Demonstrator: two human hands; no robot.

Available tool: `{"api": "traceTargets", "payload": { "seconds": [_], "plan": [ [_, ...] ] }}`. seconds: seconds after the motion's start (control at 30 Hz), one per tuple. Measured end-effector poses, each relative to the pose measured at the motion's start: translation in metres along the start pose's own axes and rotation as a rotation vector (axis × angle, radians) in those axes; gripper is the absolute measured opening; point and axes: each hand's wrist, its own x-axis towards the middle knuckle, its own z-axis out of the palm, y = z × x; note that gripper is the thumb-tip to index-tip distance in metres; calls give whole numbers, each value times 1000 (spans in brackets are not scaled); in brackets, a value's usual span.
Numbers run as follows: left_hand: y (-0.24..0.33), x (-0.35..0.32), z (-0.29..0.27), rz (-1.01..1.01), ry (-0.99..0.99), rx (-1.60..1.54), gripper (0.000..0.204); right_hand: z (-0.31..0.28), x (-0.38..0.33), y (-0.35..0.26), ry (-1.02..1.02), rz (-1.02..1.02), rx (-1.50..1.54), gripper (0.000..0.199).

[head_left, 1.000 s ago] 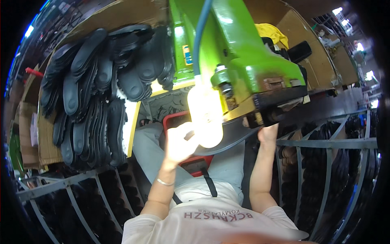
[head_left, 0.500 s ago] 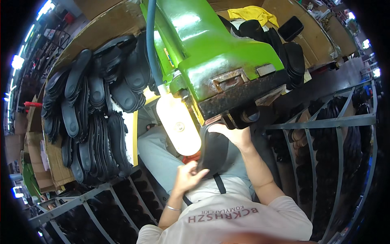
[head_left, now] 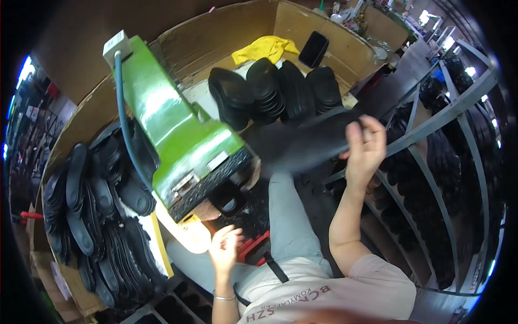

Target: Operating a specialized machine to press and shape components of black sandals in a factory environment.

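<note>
Holding a flat black rubber shoe sole, the right hand pinches its end w/ thumb and fingers clamped on it, raised just right of the green metal machine; the sole reaches left toward the machine's dark textured front face; the left hand hangs low by the lap, fingers loosely curled, holding nothing, near a pale rounded part under the machine. To do this well, I'd judge: keep the grip firm at the sole's end, keep it level, and keep fingers clear of the machine face. Labels etc.: small pale rectangular plate on the machine's front edge; white square box at its far top end; brown cardboard walls behind; yellow cloth; row of black soles upright behind; more soles stacked left.
</note>
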Motion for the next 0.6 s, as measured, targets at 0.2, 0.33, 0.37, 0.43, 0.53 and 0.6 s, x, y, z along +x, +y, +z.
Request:
{"api": "traceTargets", "payload": {
  "seconds": [0.2, 0.33, 0.37, 0.43, 0.53, 0.6],
  "plan": [
    [-31, 47, -56, 16, 166, -256, 18, -12, 88, 110, 157, -56, -418, 45],
    [-60, 83, -123, 218, 358, -148, 17, 14, 79, 148, 100, -44, -722, 52],
    [-75, 85, -149, 436, 450, 115, 18, 25, 71, 150, 89, -71, -717, 51],
    [14, 112, -93, 91, 428, -204, 21, 6, 67, 158, 106, -150, -760, 51],
    [38, 154, -97, 510, 704, 382, 31, 19, 40, 118, 47, 230, -493, 57],
    [39, 190, -91, 550, 721, 572, 52, -23, 41, 161, 31, -55, -534, 45]
  ]
}}
